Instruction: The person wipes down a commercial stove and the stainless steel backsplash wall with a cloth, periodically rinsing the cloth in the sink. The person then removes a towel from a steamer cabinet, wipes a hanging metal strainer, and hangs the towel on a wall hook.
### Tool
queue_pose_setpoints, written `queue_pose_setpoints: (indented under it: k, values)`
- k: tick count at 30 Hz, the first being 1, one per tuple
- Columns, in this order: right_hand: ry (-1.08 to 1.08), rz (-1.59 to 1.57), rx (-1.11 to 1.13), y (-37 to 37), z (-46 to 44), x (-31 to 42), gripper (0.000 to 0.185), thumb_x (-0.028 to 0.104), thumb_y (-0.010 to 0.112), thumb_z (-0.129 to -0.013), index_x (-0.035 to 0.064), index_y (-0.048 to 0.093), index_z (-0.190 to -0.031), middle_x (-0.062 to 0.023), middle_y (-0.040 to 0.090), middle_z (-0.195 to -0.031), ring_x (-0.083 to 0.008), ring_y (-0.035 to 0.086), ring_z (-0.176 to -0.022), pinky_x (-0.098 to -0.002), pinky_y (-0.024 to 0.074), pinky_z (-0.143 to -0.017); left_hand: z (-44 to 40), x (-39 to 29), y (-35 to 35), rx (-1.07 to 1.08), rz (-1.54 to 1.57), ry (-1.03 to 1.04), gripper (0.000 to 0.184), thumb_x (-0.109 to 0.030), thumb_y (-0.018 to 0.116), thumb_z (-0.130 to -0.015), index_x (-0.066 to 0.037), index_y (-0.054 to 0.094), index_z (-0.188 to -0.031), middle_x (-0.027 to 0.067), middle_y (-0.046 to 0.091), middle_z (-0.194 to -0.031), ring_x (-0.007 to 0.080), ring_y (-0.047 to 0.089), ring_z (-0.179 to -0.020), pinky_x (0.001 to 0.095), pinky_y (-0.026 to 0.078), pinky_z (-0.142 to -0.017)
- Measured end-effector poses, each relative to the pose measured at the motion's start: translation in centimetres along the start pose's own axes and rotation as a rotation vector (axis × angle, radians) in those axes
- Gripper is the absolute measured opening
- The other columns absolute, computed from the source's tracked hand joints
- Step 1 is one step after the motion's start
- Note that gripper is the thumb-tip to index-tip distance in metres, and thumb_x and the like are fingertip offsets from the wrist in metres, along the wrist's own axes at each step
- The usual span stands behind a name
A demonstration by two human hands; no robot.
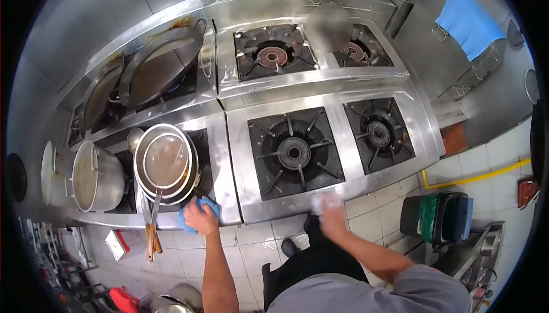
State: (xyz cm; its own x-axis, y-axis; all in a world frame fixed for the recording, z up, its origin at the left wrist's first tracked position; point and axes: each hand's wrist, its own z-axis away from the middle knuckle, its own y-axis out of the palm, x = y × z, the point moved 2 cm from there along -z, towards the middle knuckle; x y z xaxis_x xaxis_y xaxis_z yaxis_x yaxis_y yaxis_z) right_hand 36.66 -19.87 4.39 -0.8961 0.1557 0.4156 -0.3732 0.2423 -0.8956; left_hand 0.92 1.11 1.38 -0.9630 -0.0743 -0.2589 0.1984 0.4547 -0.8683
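My left hand is closed over a blue cloth, pressed against the front edge of the left-hand stove. Just above it, a steel pot topped with a strainer sits over a burner, with wooden handles jutting out past the front. My right hand is at the front rim of the right-hand stove, smeared by motion. In it is a whitish cloth, too blurred for detail. Two black burner grates lie beyond that rim, the larger grate and the smaller grate.
Two tall pots stand at far left. Large woks rest on the back left burners, with blue flame underneath. Further right are a steel cabinet with a blue towel, a bin and a yellow pipe. A red-and-white box is below.
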Motion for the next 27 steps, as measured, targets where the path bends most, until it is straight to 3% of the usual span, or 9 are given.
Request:
queue_pose_setpoints:
  k: [3,5,8,12,15,18,20,25,27]
  values:
    - [-0.128,-0.193,0.308,11.0,-1.0,8.7,0.039,0.006,0.046,-0.081,-0.0054,0.050,-0.118,-0.0237,0.054,-0.120,-0.0371,0.051,-0.112,-0.0496,0.0393,-0.098,0.2,0.3,-0.3,0.002,0.021,0.009,0.037,-0.025,0.056,-0.079,-0.012,0.061,-0.113,0.0107,0.060,-0.110,0.0334,0.051,-0.105,0.0490,0.038,-0.085]
    - [-0.434,-0.208,0.035,13.7,-2.9,14.8,0.036,0.007,0.044,-0.084,-0.0011,0.052,-0.119,-0.0192,0.054,-0.121,-0.0336,0.050,-0.116,-0.0468,0.0383,-0.100,0.2,-0.1,-0.5,0.002,0.004,0.004,0.035,-0.025,0.055,-0.079,-0.012,0.061,-0.111,0.0101,0.060,-0.107,0.0330,0.052,-0.103,0.0492,0.038,-0.084]
    - [-0.435,-0.091,0.090,12.1,-3.9,16.9,0.035,0.008,0.044,-0.086,0.0021,0.053,-0.119,-0.0167,0.054,-0.123,-0.0302,0.048,-0.119,-0.0448,0.0364,-0.103,0.2,-0.2,-0.9,-0.008,0.024,0.017,0.034,-0.025,0.055,-0.079,-0.011,0.061,-0.109,0.0099,0.060,-0.105,0.0328,0.052,-0.102,0.0496,0.038,-0.083]
    - [-0.036,-0.101,0.143,3.2,-1.8,6.1,0.023,0.005,0.054,-0.076,0.0011,0.063,-0.097,-0.0194,0.063,-0.102,-0.0372,0.060,-0.098,-0.0466,0.0475,-0.088,0.2,0.3,-0.5,-0.024,0.027,0.053,0.034,-0.025,0.055,-0.081,-0.014,0.063,-0.111,0.0106,0.060,-0.107,0.0332,0.052,-0.102,0.0509,0.039,-0.081]
    - [0.179,0.179,-0.158,-0.3,1.7,-8.1,0.016,0.005,0.054,-0.077,0.0007,0.063,-0.091,-0.0207,0.063,-0.100,-0.0390,0.059,-0.090,-0.0486,0.0471,-0.078,0.0,-0.2,-1.1,0.029,0.011,0.024,0.034,-0.025,0.055,-0.081,-0.014,0.063,-0.112,0.0107,0.060,-0.106,0.0328,0.052,-0.102,0.0506,0.039,-0.081]
    - [0.629,-0.244,-0.365,-4.1,2.0,-15.1,0.013,0.006,0.052,-0.082,0.0011,0.062,-0.089,-0.0215,0.063,-0.093,-0.0390,0.059,-0.085,-0.0496,0.0460,-0.073,0.1,-0.2,-1.3,0.008,0.002,0.021,0.034,-0.025,0.055,-0.080,-0.015,0.063,-0.112,0.0102,0.060,-0.105,0.0326,0.053,-0.101,0.0501,0.040,-0.080]
    - [0.366,0.501,-0.282,-4.7,1.3,-14.1,0.018,0.012,0.048,-0.086,0.0024,0.062,-0.093,-0.0211,0.060,-0.087,-0.0387,0.058,-0.078,-0.0503,0.0450,-0.071,0.3,-0.2,-1.3,0.015,-0.004,0.021,0.034,-0.025,0.055,-0.080,-0.014,0.063,-0.111,0.0097,0.060,-0.104,0.0325,0.053,-0.100,0.0499,0.040,-0.080]
    - [0.145,0.073,0.006,4.6,-1.6,2.8,0.015,0.012,0.051,-0.085,0.0065,0.063,-0.092,-0.0157,0.060,-0.095,-0.0354,0.057,-0.089,-0.0484,0.0442,-0.077,0.2,-0.4,-1.3,0.003,0.010,0.035,0.032,-0.026,0.055,-0.081,-0.013,0.063,-0.109,0.0096,0.060,-0.103,0.0327,0.053,-0.100,0.0496,0.040,-0.080]
    - [-0.163,-0.195,-0.121,6.7,-3.8,10.7,0.014,0.011,0.052,-0.084,0.0103,0.064,-0.092,-0.0120,0.061,-0.094,-0.0320,0.057,-0.094,-0.0462,0.0442,-0.080,0.2,-0.1,-1.1,-0.015,-0.005,0.041,0.032,-0.025,0.055,-0.080,-0.012,0.063,-0.108,0.0096,0.059,-0.104,0.0326,0.053,-0.100,0.0491,0.039,-0.080]
